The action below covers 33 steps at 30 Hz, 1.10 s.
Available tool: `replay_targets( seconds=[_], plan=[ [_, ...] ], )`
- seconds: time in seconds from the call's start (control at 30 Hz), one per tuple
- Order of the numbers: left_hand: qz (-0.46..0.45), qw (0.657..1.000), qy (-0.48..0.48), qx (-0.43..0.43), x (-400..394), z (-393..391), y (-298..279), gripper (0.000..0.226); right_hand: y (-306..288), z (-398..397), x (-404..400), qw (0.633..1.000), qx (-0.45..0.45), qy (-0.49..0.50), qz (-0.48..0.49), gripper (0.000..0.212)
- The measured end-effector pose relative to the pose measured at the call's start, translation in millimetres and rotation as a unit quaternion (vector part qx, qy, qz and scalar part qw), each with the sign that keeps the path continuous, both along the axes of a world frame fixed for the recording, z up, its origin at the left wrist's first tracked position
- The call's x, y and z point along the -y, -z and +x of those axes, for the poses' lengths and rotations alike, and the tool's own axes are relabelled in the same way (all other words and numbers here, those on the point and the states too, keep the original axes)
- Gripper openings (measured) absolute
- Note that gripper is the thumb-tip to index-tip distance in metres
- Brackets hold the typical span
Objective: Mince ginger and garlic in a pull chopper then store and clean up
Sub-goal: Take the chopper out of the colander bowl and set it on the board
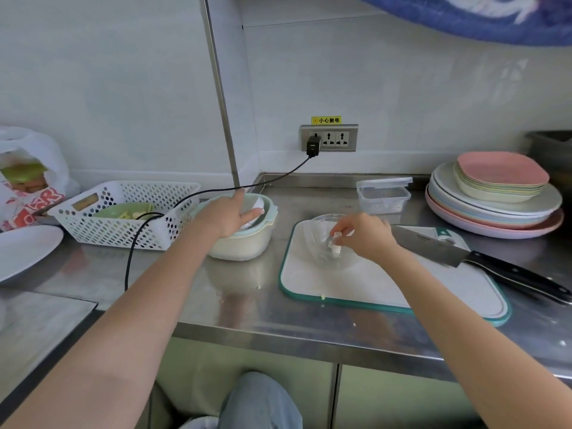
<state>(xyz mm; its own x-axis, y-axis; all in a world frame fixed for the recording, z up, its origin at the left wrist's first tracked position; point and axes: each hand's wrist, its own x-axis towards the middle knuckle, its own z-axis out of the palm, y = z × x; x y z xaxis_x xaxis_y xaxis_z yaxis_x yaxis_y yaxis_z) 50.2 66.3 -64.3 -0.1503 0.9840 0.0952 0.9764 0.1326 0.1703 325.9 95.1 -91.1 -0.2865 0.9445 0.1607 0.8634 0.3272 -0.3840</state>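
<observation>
Now: loading garlic, by my guess
Right hand (pixel 365 235): pinches a garlic piece (pixel 335 241) over the clear bowl (pixel 322 243) on the board (pixel 356 286)
Left hand (pixel 230 216): fingers straight, in the tub (pixel 244 239)
Next: probably drop it in

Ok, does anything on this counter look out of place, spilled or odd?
Two things. The knife lies half on the cutting board with its handle past the right edge. The black charger cord runs from the wall socket across the white basket and counter. Small food bits lie near the board's front edge.
</observation>
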Motion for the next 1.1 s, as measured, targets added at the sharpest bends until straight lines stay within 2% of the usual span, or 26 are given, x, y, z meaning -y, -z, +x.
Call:
replay_targets(
  seconds=[0.07, 0.13, 0.23, 0.43, 0.47, 0.53, 0.6, 0.63, 0.73, 0.83, 0.9, 1.0, 1.1],
  plan=[
    [-0.026, 0.999, 0.013, -0.013, -2.1, 1.2, -2.1, 0.071, -2.5, -1.7, -0.9, 1.000, 0.021, -0.007, -0.006, 0.013],
    [-0.024, 0.999, 0.029, -0.020, -3.8, 5.1, -2.5, 0.058, -3.9, -3.0, -3.3, 0.999, 0.031, -0.008, -0.010, 0.014],
    [-0.002, 0.999, 0.033, 0.018, -3.9, 12.3, -2.7, 0.036, -4.5, -5.6, -5.1, 0.999, 0.052, -0.001, -0.016, 0.021],
    [0.029, 0.999, -0.014, 0.000, -2.0, 21.7, -4.1, 0.035, -5.8, -11.4, -4.7, 0.995, 0.098, 0.011, -0.011, 0.043],
    [0.036, 0.999, -0.016, -0.003, -2.4, 22.7, -3.7, 0.035, -5.2, -11.7, -3.9, 0.997, 0.072, 0.021, 0.000, 0.050],
    [0.066, 0.997, -0.029, 0.010, -3.7, 22.6, -2.8, 0.036, -4.8, -10.2, 0.8, 0.997, -0.067, 0.042, 0.027, 0.058],
    [0.111, 0.991, -0.060, 0.046, -4.3, 22.6, -3.5, 0.041, -7.5, -8.3, 5.8, 0.968, -0.244, 0.047, 0.035, 0.056],
    [0.139, 0.985, -0.077, 0.069, -2.7, 23.4, -4.8, 0.041, -10.1, -7.0, 8.2, 0.952, -0.300, 0.043, 0.037, 0.052],
    [0.252, 0.957, -0.083, 0.118, 8.4, 29.2, -14.0, 0.034, -20.1, -6.6, 13.7, 0.919, -0.389, 0.023, 0.055, 0.035],
    [0.337, 0.932, 0.000, 0.132, 18.3, 42.2, -26.2, 0.031, -31.2, -10.0, 19.3, 0.909, -0.413, -0.046, 0.035, 0.017],
    [0.358, 0.913, 0.036, 0.192, 19.3, 60.9, -34.0, 0.029, -37.0, -14.2, 25.3, 0.903, -0.410, -0.126, -0.017, 0.041],
    [0.346, 0.857, 0.034, 0.379, 16.9, 98.8, -39.7, 0.014, -42.7, -23.6, 31.4, 0.909, -0.365, -0.199, -0.044, 0.083],
    [0.262, 0.808, 0.009, 0.528, 15.3, 127.6, -34.6, 0.012, -45.6, -23.5, 25.7, 0.933, -0.332, -0.139, -0.028, 0.117]
  ],
)
